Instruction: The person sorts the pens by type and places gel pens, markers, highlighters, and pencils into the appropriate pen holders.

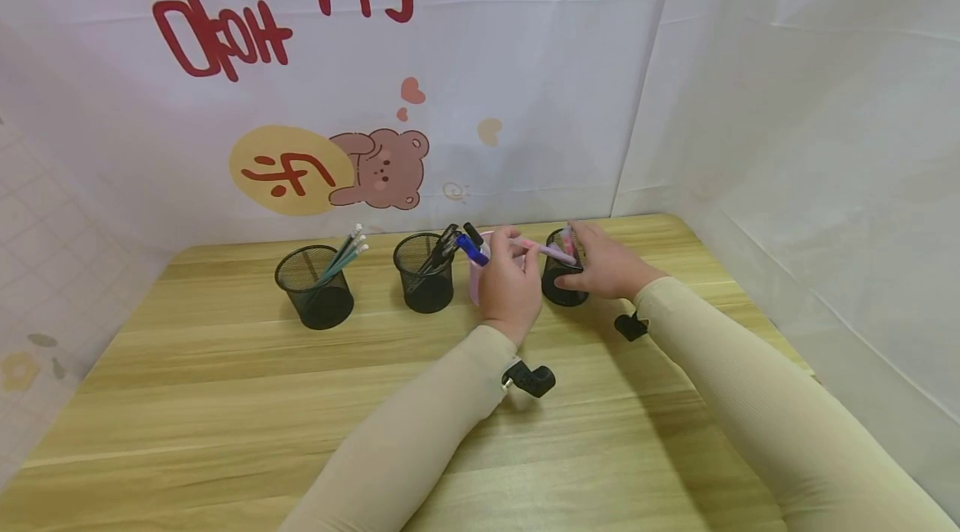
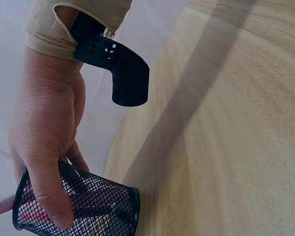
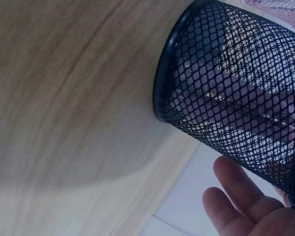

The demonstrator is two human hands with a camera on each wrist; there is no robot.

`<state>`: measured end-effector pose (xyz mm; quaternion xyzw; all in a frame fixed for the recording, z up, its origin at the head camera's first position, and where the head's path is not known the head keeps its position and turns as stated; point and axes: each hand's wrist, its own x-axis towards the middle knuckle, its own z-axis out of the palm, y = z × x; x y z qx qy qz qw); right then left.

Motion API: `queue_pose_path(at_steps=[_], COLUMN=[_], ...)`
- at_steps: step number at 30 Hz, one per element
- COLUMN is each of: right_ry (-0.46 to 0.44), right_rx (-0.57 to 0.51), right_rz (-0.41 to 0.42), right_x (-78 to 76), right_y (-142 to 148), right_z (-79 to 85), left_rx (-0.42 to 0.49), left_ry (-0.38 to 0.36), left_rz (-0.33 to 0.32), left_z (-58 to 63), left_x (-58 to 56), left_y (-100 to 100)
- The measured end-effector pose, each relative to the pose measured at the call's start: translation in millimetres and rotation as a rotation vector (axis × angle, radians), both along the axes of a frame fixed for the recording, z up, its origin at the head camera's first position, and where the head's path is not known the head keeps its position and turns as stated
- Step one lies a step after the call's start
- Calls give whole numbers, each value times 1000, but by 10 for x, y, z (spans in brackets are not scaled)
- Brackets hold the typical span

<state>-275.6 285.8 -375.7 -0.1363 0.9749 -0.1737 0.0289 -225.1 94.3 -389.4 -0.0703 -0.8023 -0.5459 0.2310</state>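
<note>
In the head view my left hand pinches a pale pink-purple pen, its far end over the rim of the rightmost black mesh pen cup. My right hand grips that cup, thumb on the near side; the left wrist view shows this same hand with its thumb along the mesh. Pinkish pens show through the mesh in the right wrist view. Behind my left hand stands a pink pen cup, mostly hidden, with a blue-capped pen beside the fingers.
Left of the pink cup is a black mesh cup holding black pens. Farther left, another black mesh cup contains several pencils. All stand on a wooden table near the white printed curtain.
</note>
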Motion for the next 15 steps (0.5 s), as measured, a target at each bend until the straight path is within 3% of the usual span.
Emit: queue_pose_path(at_steps=[15], right_ry=[-3], right_rx=[-24], right_rz=[8], right_x=[24], right_y=[-4], right_z=[12], left_rx=[-33], left_ry=[-1], left_rz=[-19], left_z=[-5], left_x=[4], left_y=[18])
